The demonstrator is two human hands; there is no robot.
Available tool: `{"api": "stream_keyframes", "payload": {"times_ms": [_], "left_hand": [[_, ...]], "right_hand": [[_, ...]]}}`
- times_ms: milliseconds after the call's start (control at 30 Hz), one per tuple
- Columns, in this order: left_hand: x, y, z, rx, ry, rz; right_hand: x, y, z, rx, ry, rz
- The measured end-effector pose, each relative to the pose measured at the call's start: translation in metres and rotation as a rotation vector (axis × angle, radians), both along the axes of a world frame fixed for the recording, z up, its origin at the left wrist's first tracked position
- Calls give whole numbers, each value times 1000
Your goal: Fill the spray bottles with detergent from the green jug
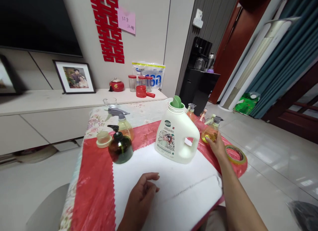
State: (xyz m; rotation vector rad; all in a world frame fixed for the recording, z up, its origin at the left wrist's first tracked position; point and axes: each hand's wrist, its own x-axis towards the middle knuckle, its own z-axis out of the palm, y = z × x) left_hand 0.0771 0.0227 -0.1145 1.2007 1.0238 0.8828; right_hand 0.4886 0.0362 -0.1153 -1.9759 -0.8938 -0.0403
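The right hand (218, 145) is clasped around a small spray bottle (210, 133) of yellow liquid, thumb on the near side and the other fingers mostly hidden. That bottle is to the right of the white detergent jug (174, 141), a little apart from it. Its long axis runs close to upright, trigger head uppermost, with the top leaning slightly away from the jug; whether its base rests on the cloth-covered counter (149, 108) cannot be told.

The left hand (142, 194) grips nothing. It is in front of the jug and slightly to its left, above the white mat (179, 188), fingers loosely curled and thumb just short of the index finger. The two hands are well apart, and the right is plainly the nearer to the spray bottle: from the left hand it lies off to the right and farther forward, past the jug's front corner.

The jug stands upright on the mat, with its green spout (177, 102) showing in the uncapped mouth and its handle on the side facing the right hand. Left of the jug are an amber pump bottle (120, 148), a grey-headed spray bottle (126, 127) just behind that, and a pale cap (103, 138) farther out. Well right of the jug lies a tape roll (242, 159).
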Motion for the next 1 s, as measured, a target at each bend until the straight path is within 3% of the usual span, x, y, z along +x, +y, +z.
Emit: {"api": "stream_keyframes", "payload": {"times_ms": [133,233,333,433,533,767,867,1000], "left_hand": [[0,0,0,1,-3,-32],[0,-1,1,7,12,-58],[0,0,5,-7,35,-101],[-1,0,9,-27,45,-135],[-2,0,10,-16,35,-140],[0,-1,13,-44,19,-129],[-1,0,11,-58,-11,-119],[-1,1,10,-65,-98,-123]], "right_hand": [[-14,-17,26,-33,52,-50],[-39,-32,48,51,74,-1],[-77,-38,67,158,139,199],[-116,-32,78,168,245,456],[-141,-17,72,183,292,519],[-145,19,32,443,237,153],[-139,25,32,523,290,148],[-135,30,46,682,359,197]]}}
